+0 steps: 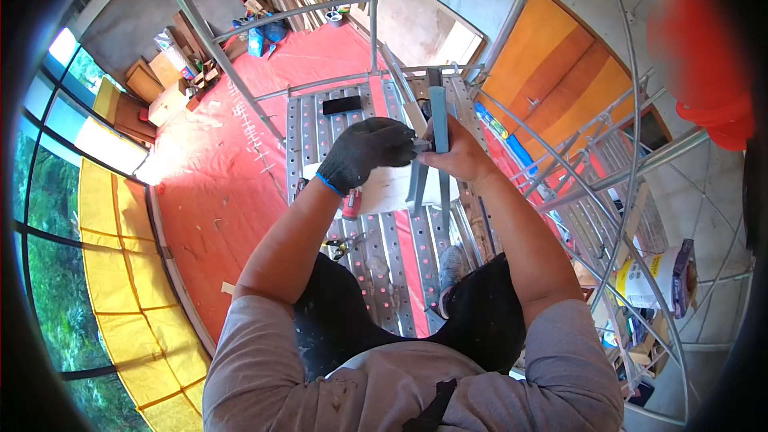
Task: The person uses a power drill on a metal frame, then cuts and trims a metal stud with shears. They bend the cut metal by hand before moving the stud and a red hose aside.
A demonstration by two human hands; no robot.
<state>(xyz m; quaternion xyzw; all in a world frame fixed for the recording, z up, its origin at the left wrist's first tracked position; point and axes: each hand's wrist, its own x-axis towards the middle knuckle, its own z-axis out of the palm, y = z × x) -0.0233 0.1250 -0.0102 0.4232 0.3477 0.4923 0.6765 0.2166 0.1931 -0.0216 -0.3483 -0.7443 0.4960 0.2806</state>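
Observation:
My left hand (pixel 364 152), in a dark work glove with a blue cuff, has its fingers pinched together beside a grey metal channel (pixel 439 116). A small greyish piece shows at its fingertips, too small to name. My bare right hand (pixel 464 154) is closed around the channel, thumb toward the glove. More grey metal lengths (pixel 417 188) hang just below both hands. Under them lies a white sheet (pixel 380 190) on the perforated metal platform (pixel 384 272). A red-bodied tool (pixel 351 203) lies by my left forearm, with pliers-like tools (pixel 344 246) nearer my knees.
A black phone-like slab (pixel 342 105) lies on the platform. Scaffold tubes (pixel 232 64) rise around me, with crossing braces (pixel 616 232) at right. Red sheeting (pixel 216 224) covers the floor below. A white and yellow bucket (pixel 652 278) stands at right; a blurred red object (pixel 704 56) hangs close by.

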